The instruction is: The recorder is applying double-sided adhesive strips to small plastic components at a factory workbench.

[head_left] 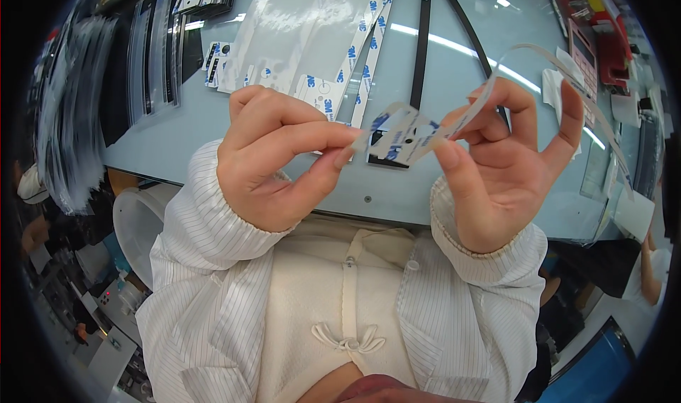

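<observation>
Between my two hands a die-cut adhesive sticker (397, 135) is held up over the near edge of the table. Its pale liner bears blue print, and a small hole shows in its wide end. My left hand (266, 165) pinches the left edge of that wide end between thumb and index finger. My right hand (507, 162) pinches it where it narrows, other fingers raised. From there a long thin tail arches over the right hand and drops to the right. Behind the sticker lies a long black strip (420, 55), its wider near end partly hidden.
A second black strip (464, 20) lies angled to the right. Adhesive strips (365, 69) and a clear plastic sheet (277, 34) lie farther back. Clear plastic strips (74, 112) overhang the left side. A calculator (583, 59) sits at right. A white bin (128, 215) stands below the table's left edge.
</observation>
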`<state>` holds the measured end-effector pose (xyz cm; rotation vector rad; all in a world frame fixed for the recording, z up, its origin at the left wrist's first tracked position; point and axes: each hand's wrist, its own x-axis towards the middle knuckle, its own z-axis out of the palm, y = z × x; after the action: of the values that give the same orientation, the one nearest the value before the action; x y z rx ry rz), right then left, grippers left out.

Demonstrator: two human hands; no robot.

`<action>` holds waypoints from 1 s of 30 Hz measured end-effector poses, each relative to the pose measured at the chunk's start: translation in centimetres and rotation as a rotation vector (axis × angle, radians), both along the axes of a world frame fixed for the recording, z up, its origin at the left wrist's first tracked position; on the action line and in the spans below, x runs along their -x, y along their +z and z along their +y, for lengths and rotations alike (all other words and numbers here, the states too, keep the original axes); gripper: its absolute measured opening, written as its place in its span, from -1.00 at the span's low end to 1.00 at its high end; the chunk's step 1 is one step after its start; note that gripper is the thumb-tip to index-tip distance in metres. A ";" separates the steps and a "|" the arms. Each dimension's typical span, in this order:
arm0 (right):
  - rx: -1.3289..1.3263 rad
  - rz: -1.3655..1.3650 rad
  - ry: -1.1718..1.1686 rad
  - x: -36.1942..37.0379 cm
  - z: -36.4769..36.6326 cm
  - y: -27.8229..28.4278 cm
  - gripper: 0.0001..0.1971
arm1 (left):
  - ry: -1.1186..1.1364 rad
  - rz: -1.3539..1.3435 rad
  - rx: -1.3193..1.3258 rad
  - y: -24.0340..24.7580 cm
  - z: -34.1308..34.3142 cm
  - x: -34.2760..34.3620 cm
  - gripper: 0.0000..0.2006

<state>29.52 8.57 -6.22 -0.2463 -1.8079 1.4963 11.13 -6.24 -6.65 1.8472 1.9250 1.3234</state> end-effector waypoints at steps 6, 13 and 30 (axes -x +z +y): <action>-0.005 0.002 -0.100 -0.5 1.3 0.0 -0.01 | 0.045 -0.037 0.019 -0.1 -0.5 0.1 -0.69; 0.102 -0.050 -0.126 -0.9 1.3 -0.1 -0.02 | 0.013 -0.188 0.014 -0.7 -0.3 0.3 -0.78; 0.029 -0.382 0.065 -1.4 2.9 -1.2 0.08 | -0.260 -0.018 0.041 -3.1 -1.5 0.1 -0.66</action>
<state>30.89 11.45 -7.43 -0.5221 -2.1085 1.6033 11.02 -7.70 -9.72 1.9765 1.6220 1.2046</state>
